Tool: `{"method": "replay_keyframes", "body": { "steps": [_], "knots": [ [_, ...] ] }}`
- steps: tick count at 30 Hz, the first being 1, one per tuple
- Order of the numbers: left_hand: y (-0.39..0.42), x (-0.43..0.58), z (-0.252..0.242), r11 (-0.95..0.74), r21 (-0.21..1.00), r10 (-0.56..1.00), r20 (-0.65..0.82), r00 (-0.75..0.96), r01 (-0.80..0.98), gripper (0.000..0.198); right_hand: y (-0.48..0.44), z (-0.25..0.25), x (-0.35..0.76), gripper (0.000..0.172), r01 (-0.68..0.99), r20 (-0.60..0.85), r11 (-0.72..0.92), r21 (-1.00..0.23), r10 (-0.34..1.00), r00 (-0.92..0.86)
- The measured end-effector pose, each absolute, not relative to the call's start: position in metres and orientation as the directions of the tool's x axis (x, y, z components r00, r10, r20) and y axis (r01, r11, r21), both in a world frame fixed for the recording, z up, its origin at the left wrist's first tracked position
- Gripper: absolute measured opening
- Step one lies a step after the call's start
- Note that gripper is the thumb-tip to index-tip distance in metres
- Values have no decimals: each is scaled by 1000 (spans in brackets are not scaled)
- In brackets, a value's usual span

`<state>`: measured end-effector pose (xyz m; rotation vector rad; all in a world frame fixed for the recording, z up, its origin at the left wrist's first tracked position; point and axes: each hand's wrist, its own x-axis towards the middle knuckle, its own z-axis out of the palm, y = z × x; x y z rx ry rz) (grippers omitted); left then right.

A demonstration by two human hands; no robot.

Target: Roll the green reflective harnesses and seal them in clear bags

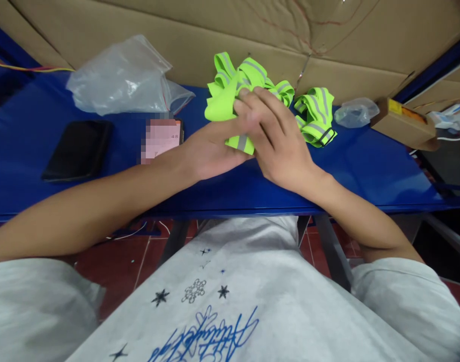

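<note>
Both hands meet over the blue table, around a neon yellow-green reflective strap [242, 144] with a grey stripe. My left hand [215, 151] is closed on it, with a loop of the strap showing above and an end below. Over the same strap bends my right hand [277, 136], its fingers closed against the left hand's fingers; part of the strap is hidden between them. Just behind lies a heap of similar reflective straps [254, 70]. To the right of my right hand sits another folded strap [316, 113] with a black buckle.
A clear plastic bag [119, 80] lies at the back left, above a black case [78, 150] and a phone [164, 138]. A small crumpled bag [356, 111] and a cardboard box [401, 123] stand at the right. Cardboard [192, 35] lines the back of the blue table [369, 176].
</note>
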<state>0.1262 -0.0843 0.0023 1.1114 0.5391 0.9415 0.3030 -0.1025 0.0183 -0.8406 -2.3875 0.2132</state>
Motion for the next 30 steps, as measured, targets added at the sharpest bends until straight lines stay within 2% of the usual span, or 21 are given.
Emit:
{"method": "replay_keyframes", "body": {
  "steps": [4,7,9,11,13,15,18,21,25,30],
  "knots": [
    [-72,125,-8,69,936,840,132,526,-346,12,-91,9,317,73,468,464,796,-384,604,-647],
    [-69,127,-9,23,936,818,185,545,-351,28,-80,4,324,66,267,649,862,-432,502,-571],
    [-71,130,-8,-24,924,805,245,540,-383,36,-78,4,326,61,150,774,899,-411,431,-464],
    [-73,131,-8,-60,927,806,264,531,-369,45,-80,6,329,58,200,810,899,-390,438,-390],
    [-74,130,-11,-58,951,808,224,545,-305,52,-84,10,333,59,341,804,878,-335,455,-382],
    [-73,128,-15,-41,977,790,159,592,-207,56,-87,14,338,62,451,763,862,-230,448,-467],
    [-70,126,-18,-12,995,743,76,665,-100,61,-84,13,341,58,496,620,862,-104,446,-646],
    [-68,127,-20,49,987,747,65,661,-152,63,-73,0,339,54,463,597,877,-126,440,-671],
    [-66,132,-24,143,946,780,73,621,-292,49,-55,-21,336,56,403,645,889,-214,439,-625],
    [-65,131,-23,129,918,776,143,615,-376,48,-41,-29,343,63,353,669,888,-294,455,-588]
  ]
}}
